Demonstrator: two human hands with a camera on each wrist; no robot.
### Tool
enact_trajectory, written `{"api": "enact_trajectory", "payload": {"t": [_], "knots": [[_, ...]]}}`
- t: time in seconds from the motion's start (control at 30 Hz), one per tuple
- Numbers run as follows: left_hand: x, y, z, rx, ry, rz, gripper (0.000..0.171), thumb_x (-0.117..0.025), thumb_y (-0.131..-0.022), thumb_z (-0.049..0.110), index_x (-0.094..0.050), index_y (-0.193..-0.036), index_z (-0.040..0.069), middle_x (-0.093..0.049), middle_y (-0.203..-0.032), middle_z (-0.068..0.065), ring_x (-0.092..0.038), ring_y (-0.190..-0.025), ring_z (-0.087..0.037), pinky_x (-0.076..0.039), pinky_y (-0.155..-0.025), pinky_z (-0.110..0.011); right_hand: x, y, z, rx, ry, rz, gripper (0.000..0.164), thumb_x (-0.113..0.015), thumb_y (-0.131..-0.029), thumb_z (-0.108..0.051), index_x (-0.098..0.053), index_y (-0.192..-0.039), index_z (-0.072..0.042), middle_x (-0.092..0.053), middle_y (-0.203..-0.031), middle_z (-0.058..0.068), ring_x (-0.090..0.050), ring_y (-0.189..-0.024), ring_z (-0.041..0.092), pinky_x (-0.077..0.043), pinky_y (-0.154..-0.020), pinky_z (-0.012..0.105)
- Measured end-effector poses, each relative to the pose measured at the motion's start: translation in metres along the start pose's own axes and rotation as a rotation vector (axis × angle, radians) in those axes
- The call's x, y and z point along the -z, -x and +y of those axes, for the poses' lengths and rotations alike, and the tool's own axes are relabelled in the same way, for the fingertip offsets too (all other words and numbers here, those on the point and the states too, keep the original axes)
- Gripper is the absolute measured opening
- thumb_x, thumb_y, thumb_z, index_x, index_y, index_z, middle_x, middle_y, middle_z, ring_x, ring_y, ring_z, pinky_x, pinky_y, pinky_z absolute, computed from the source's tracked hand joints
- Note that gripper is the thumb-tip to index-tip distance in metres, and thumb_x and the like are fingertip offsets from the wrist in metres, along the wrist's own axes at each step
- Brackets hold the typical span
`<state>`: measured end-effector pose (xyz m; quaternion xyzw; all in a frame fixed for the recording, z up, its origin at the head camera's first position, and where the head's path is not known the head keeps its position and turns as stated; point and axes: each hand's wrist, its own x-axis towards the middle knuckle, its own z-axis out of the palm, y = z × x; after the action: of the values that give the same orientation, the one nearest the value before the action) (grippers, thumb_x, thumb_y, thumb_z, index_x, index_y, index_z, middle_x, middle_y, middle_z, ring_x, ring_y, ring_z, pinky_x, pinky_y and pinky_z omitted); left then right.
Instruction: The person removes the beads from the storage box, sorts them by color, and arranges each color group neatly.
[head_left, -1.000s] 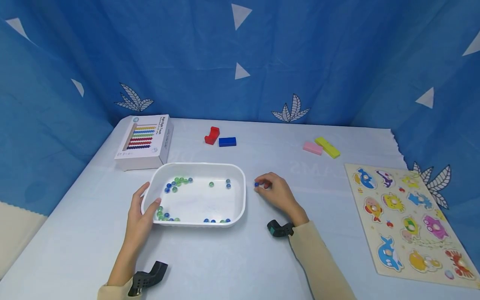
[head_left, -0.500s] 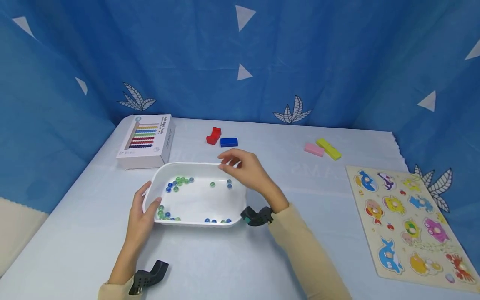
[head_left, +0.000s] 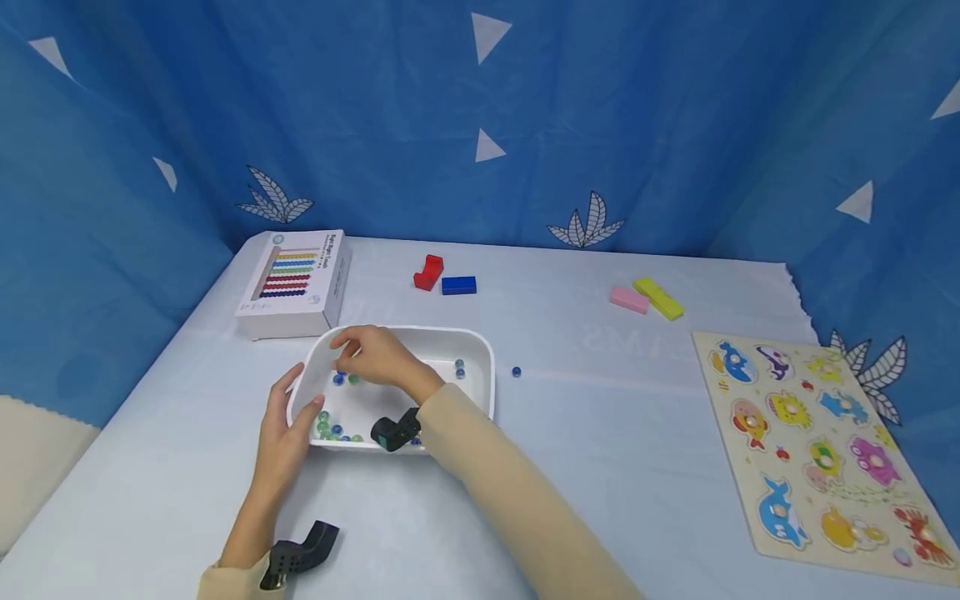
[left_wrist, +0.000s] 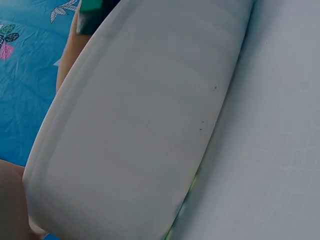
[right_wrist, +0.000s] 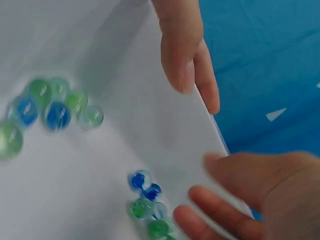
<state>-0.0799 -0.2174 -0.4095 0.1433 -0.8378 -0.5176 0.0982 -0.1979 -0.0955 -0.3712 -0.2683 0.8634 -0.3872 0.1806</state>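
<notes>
A white plastic tray (head_left: 420,337) holds several green and blue glass marbles (right_wrist: 57,115), mostly gathered near its left end. My left hand (head_left: 283,433) grips the tray's left rim, thumb inside and fingers outside. In the left wrist view, the tray's outer wall (left_wrist: 130,115) fills much of the picture. My right hand (head_left: 378,358) hovers over the tray's far left part, above a cluster of marbles (right_wrist: 150,210). Its thumb and fingers are apart with nothing seen between them. One blue marble (head_left: 516,372) lies on the table just right of the tray.
A bead-toy box (head_left: 292,283) stands behind the tray at left. Red (head_left: 428,272) and blue (head_left: 459,286) blocks lie at the back, pink (head_left: 628,299) and yellow-green (head_left: 658,298) ones further right. A wooden sea-animal puzzle board (head_left: 817,442) occupies the right side.
My right hand has moved left from beside the tray, across its far rim, to above its far left marbles. The blue marble it was at stays on the table. My left hand keeps its hold.
</notes>
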Motion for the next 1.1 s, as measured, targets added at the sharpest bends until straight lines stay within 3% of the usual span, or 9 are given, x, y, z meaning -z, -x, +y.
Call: {"api": "enact_trajectory", "payload": {"t": [0.23, 0.53, 0.93, 1.1], "knots": [[0.0, 0.003, -0.003, 0.009, -0.003, 0.015, 0.056, -0.045, -0.093, 0.022, -0.021, -0.143, 0.023, -0.033, -0.143, -0.015, -0.036, -0.128, -0.035, -0.03, -0.103, -0.057, -0.017, -0.014, 0.007, -0.03, 0.074, 0.01, 0.028, -0.067, -0.08, -0.019, -0.064, -0.108, -0.015, -0.06, -0.08, -0.006, -0.051, -0.067, 0.003, -0.041, -0.057, 0.01], [-0.001, 0.004, -0.002, -0.009, 0.005, 0.02, 0.055, -0.046, -0.093, 0.02, -0.023, -0.142, 0.02, -0.035, -0.142, -0.017, -0.037, -0.126, -0.035, -0.031, -0.102, -0.057, -0.021, -0.01, 0.001, -0.001, 0.296, -0.055, 0.023, -0.068, -0.08, -0.026, -0.068, -0.103, -0.023, -0.06, -0.078, -0.012, -0.051, -0.073, 0.001, -0.04, -0.065, 0.011], [0.0, 0.002, -0.004, -0.033, 0.008, 0.027, 0.056, -0.048, -0.092, 0.02, -0.023, -0.142, 0.023, -0.04, -0.137, -0.02, -0.042, -0.121, -0.033, -0.033, -0.098, -0.05, -0.03, -0.011, -0.001, 0.083, 0.361, -0.182, 0.009, -0.07, -0.078, -0.026, -0.071, -0.087, -0.028, -0.059, -0.074, -0.017, -0.049, -0.069, -0.001, -0.038, -0.06, 0.009], [0.0, 0.002, -0.005, -0.058, 0.014, 0.025, 0.054, -0.047, -0.093, 0.024, -0.023, -0.142, 0.02, -0.037, -0.14, -0.02, -0.036, -0.127, -0.037, -0.028, -0.101, -0.059, -0.032, -0.009, -0.002, 0.091, 0.361, -0.196, 0.005, -0.069, -0.078, -0.027, -0.07, -0.083, -0.026, -0.058, -0.072, -0.016, -0.048, -0.068, 0.0, -0.038, -0.059, 0.011]]}}
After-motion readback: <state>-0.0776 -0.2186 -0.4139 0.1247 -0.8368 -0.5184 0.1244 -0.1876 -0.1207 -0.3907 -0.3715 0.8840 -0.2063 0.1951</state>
